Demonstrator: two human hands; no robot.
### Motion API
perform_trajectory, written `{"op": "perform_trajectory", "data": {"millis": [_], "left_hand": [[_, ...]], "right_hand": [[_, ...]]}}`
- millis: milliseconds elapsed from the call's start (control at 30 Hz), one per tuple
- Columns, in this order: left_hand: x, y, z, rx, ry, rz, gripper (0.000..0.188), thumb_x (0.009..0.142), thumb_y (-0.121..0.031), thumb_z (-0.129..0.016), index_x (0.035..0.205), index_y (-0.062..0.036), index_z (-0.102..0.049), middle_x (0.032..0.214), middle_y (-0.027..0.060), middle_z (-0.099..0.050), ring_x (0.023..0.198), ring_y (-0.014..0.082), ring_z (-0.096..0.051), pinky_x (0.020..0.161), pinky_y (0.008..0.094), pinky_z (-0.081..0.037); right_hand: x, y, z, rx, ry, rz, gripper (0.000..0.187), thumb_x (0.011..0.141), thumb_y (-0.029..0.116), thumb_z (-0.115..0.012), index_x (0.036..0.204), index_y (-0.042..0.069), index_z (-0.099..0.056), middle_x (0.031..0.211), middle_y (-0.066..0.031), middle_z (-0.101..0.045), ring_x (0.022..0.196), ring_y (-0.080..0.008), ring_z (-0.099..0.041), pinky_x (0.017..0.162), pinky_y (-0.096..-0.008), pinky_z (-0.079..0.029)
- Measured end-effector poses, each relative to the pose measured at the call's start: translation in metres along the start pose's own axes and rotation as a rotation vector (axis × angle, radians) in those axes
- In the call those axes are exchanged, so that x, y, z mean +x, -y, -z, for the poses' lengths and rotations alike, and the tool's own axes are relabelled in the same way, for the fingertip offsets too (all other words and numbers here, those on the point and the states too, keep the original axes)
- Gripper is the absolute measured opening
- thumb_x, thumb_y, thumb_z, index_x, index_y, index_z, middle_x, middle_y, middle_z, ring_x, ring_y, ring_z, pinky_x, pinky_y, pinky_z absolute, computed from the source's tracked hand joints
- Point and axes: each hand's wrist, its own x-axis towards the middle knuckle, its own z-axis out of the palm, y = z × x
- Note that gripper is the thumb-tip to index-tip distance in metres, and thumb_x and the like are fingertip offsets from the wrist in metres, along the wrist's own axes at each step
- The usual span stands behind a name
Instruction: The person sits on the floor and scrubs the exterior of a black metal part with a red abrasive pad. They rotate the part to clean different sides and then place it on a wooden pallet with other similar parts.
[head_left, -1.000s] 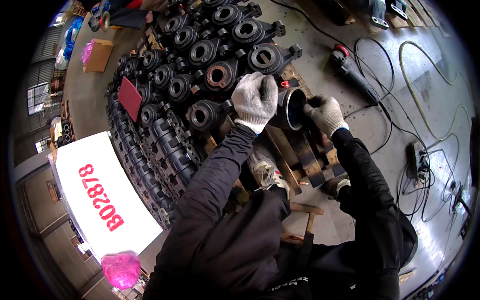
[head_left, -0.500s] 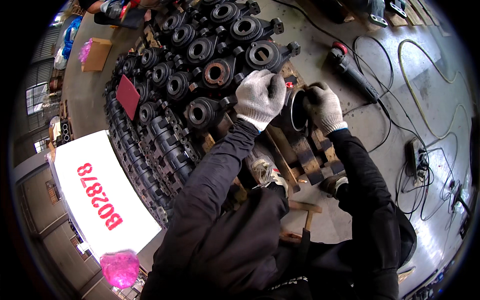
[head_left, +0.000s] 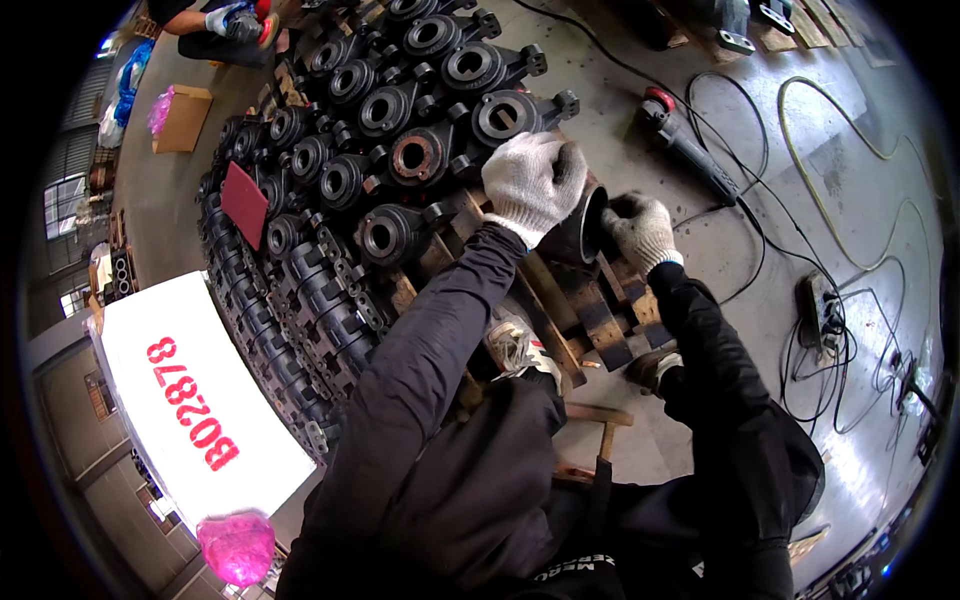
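A black metal part [head_left: 573, 238] with a round, ring-like end stands tilted at the pallet's edge in front of me, its opening toward the right. My left hand [head_left: 532, 182], in a whitish knit glove, is closed at the part's upper left, fingers curled against it. Close by the ring's open side is my right hand [head_left: 642, 232], gloved the same way, with its fingers bent and pressed together. Whatever it pinches is hidden. Rows of similar black castings with round bores lie beyond, among them one with a rusty ring face [head_left: 414, 157].
Wooden pallet boards [head_left: 598, 320] lie under the part. An angle grinder [head_left: 690, 150] with its cable rests on the floor to the right, near a power strip [head_left: 820, 310]. A co-worker's gloved hand [head_left: 232, 20] holds a tool at the far left. Left stands a white panel [head_left: 190, 370].
The ring's opening has turned and now shows narrower. My right hand has moved a little lower, staying beside it. The whole view has shifted slightly.
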Motion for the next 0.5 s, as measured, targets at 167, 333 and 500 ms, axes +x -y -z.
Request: {"op": "perform_trajectory", "data": {"millis": [167, 333, 500], "left_hand": [[-0.005, -0.004, -0.010, 0.054, -0.003, 0.008, 0.031, 0.097, -0.021, -0.069, 0.070, -0.0065, -0.062, 0.074, 0.0137, -0.065, 0.074, 0.0386, -0.065, 0.065, 0.0479, -0.052], [-0.029, -0.004, -0.027, 0.113, 0.065, 0.022, 0.030, 0.094, -0.023, -0.069, 0.068, -0.0079, -0.063, 0.073, 0.0119, -0.065, 0.073, 0.0370, -0.066, 0.064, 0.0480, -0.052], [-0.048, -0.002, -0.025, 0.132, 0.130, 0.007, 0.028, 0.091, -0.023, -0.070, 0.067, -0.0082, -0.063, 0.072, 0.0107, -0.065, 0.072, 0.0355, -0.066, 0.065, 0.0472, -0.053]], "right_hand": [[-0.019, -0.004, -0.013, 0.448, 0.194, -0.604, 0.033, 0.088, 0.017, -0.081, 0.109, -0.007, -0.078, 0.088, -0.0143, -0.079, 0.077, -0.0235, -0.074, 0.073, -0.0390, -0.060], [-0.055, 0.001, -0.022, 0.497, 0.261, -0.648, 0.036, 0.084, 0.015, -0.082, 0.111, -0.008, -0.077, 0.092, -0.0168, -0.079, 0.076, -0.0237, -0.074, 0.071, -0.0374, -0.059], [-0.081, -0.008, -0.047, 0.467, 0.152, -0.634, 0.036, 0.086, 0.017, -0.081, 0.110, -0.009, -0.076, 0.092, -0.0181, -0.079, 0.078, -0.0250, -0.076, 0.072, -0.0381, -0.060]]}}
